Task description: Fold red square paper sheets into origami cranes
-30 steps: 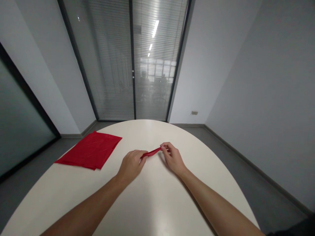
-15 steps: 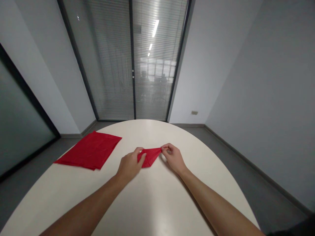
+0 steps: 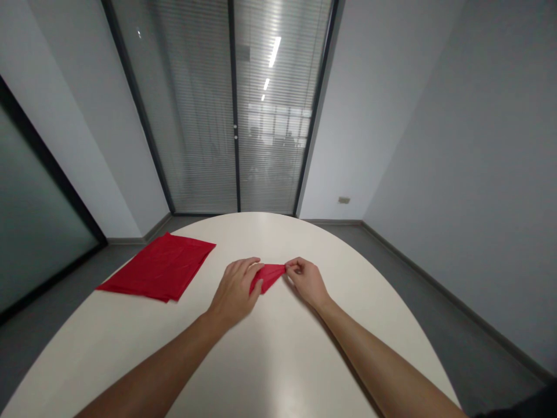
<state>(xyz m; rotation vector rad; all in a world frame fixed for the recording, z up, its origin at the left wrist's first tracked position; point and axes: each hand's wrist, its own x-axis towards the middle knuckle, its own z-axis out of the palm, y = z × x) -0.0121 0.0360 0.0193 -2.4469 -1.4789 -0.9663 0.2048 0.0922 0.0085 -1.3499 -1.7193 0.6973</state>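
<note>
A small folded red cloth (image 3: 270, 275) is stretched between my two hands, just above or on the white table; the gap, if any, is not clear. My left hand (image 3: 238, 285) wraps round its left end, fingers over the top and thumb at the lower edge, hiding that part. Between thumb and fingertips, my right hand (image 3: 307, 278) pinches the pointed right corner. Off to the left lies a stack of larger red cloths (image 3: 161, 268), spread flat with edges slightly out of line. Neither hand touches the stack.
Under everything is a round white table (image 3: 278, 354) with a curved far edge. Past it stand a glass partition with blinds (image 3: 195, 133) and grey-white walls (image 3: 383, 104). A small socket plate (image 3: 343, 200) sits low on the wall.
My left hand has slid slightly right along the small red cloth and now covers more of it. My right hand keeps its pinch in nearly the same place.
</note>
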